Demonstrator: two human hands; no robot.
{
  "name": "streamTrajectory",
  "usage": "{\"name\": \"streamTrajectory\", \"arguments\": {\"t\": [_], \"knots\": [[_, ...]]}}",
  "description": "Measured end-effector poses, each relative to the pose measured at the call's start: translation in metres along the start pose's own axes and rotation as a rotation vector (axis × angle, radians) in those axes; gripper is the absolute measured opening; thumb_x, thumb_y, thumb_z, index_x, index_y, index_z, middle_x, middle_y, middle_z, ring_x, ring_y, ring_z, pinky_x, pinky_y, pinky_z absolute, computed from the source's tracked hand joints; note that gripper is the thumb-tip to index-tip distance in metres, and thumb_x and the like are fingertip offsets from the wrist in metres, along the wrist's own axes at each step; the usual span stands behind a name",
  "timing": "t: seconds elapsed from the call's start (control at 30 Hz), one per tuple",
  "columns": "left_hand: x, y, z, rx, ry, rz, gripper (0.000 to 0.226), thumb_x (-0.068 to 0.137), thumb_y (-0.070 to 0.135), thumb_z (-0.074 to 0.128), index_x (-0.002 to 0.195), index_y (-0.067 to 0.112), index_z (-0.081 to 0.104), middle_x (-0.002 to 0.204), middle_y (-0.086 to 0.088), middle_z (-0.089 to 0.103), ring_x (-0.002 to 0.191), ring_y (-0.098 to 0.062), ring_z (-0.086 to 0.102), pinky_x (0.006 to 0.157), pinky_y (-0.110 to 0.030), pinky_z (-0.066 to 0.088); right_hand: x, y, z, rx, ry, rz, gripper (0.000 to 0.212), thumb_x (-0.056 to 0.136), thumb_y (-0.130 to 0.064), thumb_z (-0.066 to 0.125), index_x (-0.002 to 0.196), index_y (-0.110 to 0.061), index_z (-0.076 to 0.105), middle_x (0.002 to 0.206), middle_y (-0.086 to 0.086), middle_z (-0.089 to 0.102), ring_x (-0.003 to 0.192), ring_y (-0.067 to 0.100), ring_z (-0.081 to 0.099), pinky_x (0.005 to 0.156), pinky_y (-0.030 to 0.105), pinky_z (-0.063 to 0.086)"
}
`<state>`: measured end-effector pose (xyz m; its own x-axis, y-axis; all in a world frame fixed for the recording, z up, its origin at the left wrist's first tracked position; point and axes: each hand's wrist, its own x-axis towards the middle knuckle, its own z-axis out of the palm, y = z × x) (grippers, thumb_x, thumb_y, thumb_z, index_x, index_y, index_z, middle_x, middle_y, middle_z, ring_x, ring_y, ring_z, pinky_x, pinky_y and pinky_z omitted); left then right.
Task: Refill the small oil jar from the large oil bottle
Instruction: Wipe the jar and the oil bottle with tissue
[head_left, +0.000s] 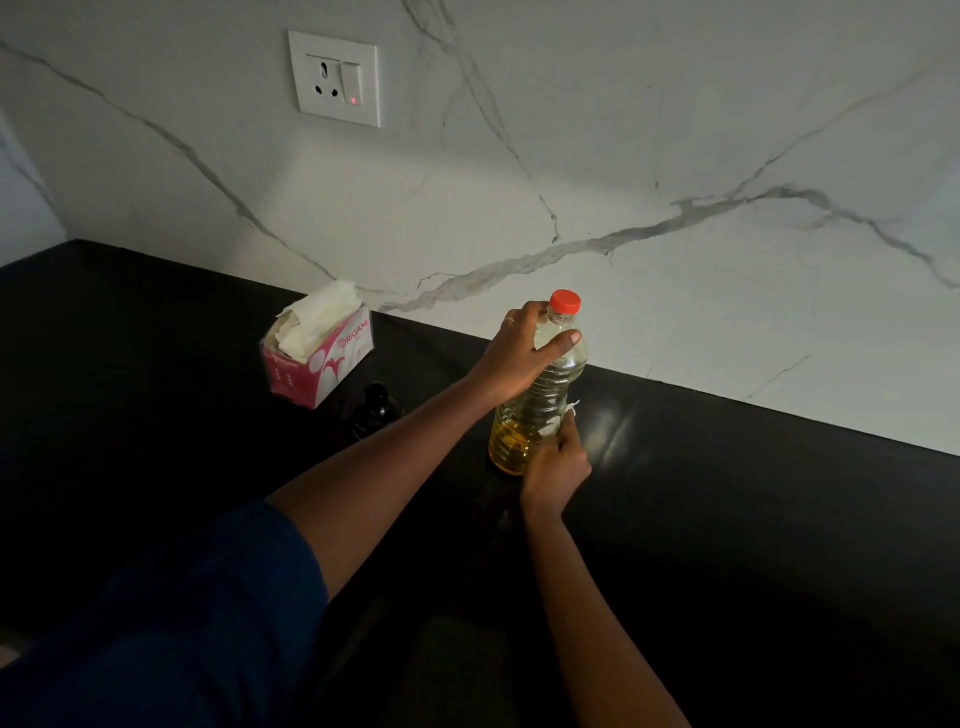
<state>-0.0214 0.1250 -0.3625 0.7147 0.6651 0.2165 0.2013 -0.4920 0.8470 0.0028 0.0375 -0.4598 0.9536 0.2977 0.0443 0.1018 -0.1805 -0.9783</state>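
Head view, looking down at a black counter (727, 519) that meets a white marble wall. A large clear plastic oil bottle (540, 395) with an orange-red cap (565, 301) stands upright near the middle of the picture, its long axis vertical and the cap on. Yellow oil fills only about the bottom third; the rest of the bottle looks empty.

The left hand (524, 353) reaches in across the body from the lower left and wraps the bottle's shoulder just below the cap, fingers curled firmly round it. The right hand (556, 467) is against the bottle's lower right side, near the oil level, fingers pinched narrowly on a small scrap of white paper or tissue (563, 415) pressed to the plastic. Both hands touch the bottle; the left is the higher and the nearer to the cap.

To the left of the bottle, and apart from it, a small dark jar (376, 410) with a dark top sits on the counter, beyond the left forearm. It is too dim to tell what it holds or whether it is open. Further left of the bottle, beside the jar, is a pink tissue box (322, 364) with white tissue standing out of it.

Judging from this, pouring calls for uncapping the bottle and tipping it leftward toward the jar.
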Motion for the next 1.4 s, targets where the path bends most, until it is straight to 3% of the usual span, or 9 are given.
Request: {"name": "streamTrajectory", "arguments": {"t": [0.17, 0.33, 0.63, 0.7, 0.87, 1.07, 1.17, 1.3, 1.4], "knots": [[-0.001, 0.003, 0.001, -0.013, -0.005, -0.002, 0.054, 0.092, 0.037, 0.052, 0.136, 0.013, 0.034, 0.134, -0.014, 0.04, 0.124, -0.026, 0.044, 0.098, -0.036, 0.041, 0.005, 0.016, -0.001, -0.076, -0.1, 0.091, 0.042, 0.092, 0.003, 0.036, 0.128, -0.009, 0.055, 0.081, 0.004, 0.062, 0.052, 0.002, 0.047, 0.041, 0.008, 0.038], [-0.002, 0.004, 0.0, -0.019, 0.003, -0.013, 0.054, 0.092, 0.036, 0.052, 0.137, 0.012, 0.033, 0.137, -0.014, 0.039, 0.125, -0.027, 0.043, 0.096, -0.034, 0.04, -0.011, 0.021, 0.0, -0.025, -0.063, 0.13, 0.038, 0.092, 0.004, 0.035, 0.124, 0.0, 0.057, 0.068, 0.003, 0.054, 0.05, 0.004, 0.041, 0.038, 0.008, 0.033], [-0.005, 0.006, 0.001, -0.012, 0.01, -0.013, 0.054, 0.091, 0.037, 0.053, 0.136, 0.013, 0.035, 0.135, -0.014, 0.04, 0.123, -0.027, 0.044, 0.095, -0.033, 0.04, 0.005, 0.022, -0.002, -0.019, -0.097, 0.222, 0.042, 0.09, 0.001, 0.033, 0.119, -0.007, 0.063, 0.083, 0.004, 0.063, 0.058, 0.004, 0.047, 0.047, 0.014, 0.038], [-0.005, 0.006, 0.002, -0.011, 0.01, -0.013, 0.054, 0.091, 0.038, 0.053, 0.136, 0.013, 0.035, 0.135, -0.014, 0.04, 0.123, -0.027, 0.044, 0.097, -0.035, 0.041, 0.0, 0.027, -0.002, -0.015, -0.112, 0.274, 0.042, 0.089, 0.001, 0.032, 0.117, -0.007, 0.063, 0.085, 0.003, 0.064, 0.063, 0.007, 0.053, 0.052, 0.018, 0.041], [-0.004, 0.006, 0.001, -0.006, 0.009, -0.022, 0.054, 0.091, 0.038, 0.053, 0.136, 0.014, 0.034, 0.135, -0.013, 0.04, 0.123, -0.026, 0.044, 0.097, -0.036, 0.041, -0.008, 0.019, 0.0, 0.082, -0.035, 0.291, 0.039, 0.093, -0.004, 0.035, 0.12, -0.009, 0.063, 0.106, 0.008, 0.068, 0.098, 0.021, 0.063, 0.086, 0.034, 0.051], [-0.005, 0.007, 0.0, -0.047, 0.008, -0.015, 0.057, 0.088, 0.039, 0.056, 0.135, 0.017, 0.032, 0.134, -0.011, 0.043, 0.121, -0.025, 0.046, 0.099, -0.041, 0.043, 0.012, 0.012, -0.006, 0.076, -0.108, 0.271, 0.043, 0.089, 0.0, 0.036, 0.117, -0.013, 0.065, 0.087, -0.004, 0.066, 0.07, 0.005, 0.057, 0.062, 0.018, 0.044], [-0.005, 0.008, -0.002, -0.046, 0.003, -0.028, 0.056, 0.089, 0.037, 0.057, 0.132, 0.016, 0.028, 0.135, -0.009, 0.044, 0.12, -0.024, 0.048, 0.097, -0.04, 0.044, 0.013, 0.018, -0.007, 0.041, -0.147, 0.329, 0.042, 0.087, 0.003, 0.034, 0.108, -0.011, 0.068, 0.079, -0.004, 0.063, 0.069, 0.007, 0.055, 0.068, 0.025, 0.046], [-0.004, 0.01, -0.006, 0.012, 0.017, -0.009, 0.05, 0.09, 0.031, 0.057, 0.128, 0.009, 0.032, 0.132, -0.01, 0.047, 0.117, -0.024, 0.049, 0.09, -0.032, 0.042, 0.009, 0.021, -0.009, 0.076, -0.145, 0.373, 0.042, 0.09, 0.003, 0.035, 0.119, -0.01, 0.063, 0.098, 0.0, 0.064, 0.082, 0.009, 0.054, 0.078, 0.026, 0.046], [-0.003, 0.011, -0.007, 0.119, 0.121, 0.005, 0.047, 0.088, 0.031, 0.059, 0.125, 0.007, 0.042, 0.134, -0.014, 0.04, 0.121, -0.028, 0.042, 0.1, -0.039, 0.038, 0.017, 0.019, -0.007, 0.086, -0.162, 0.409, 0.041, 0.09, 0.003, 0.035, 0.112, -0.011, 0.067, 0.095, 0.001, 0.064, 0.087, 0.013, 0.056, 0.074, 0.026, 0.045]]}}
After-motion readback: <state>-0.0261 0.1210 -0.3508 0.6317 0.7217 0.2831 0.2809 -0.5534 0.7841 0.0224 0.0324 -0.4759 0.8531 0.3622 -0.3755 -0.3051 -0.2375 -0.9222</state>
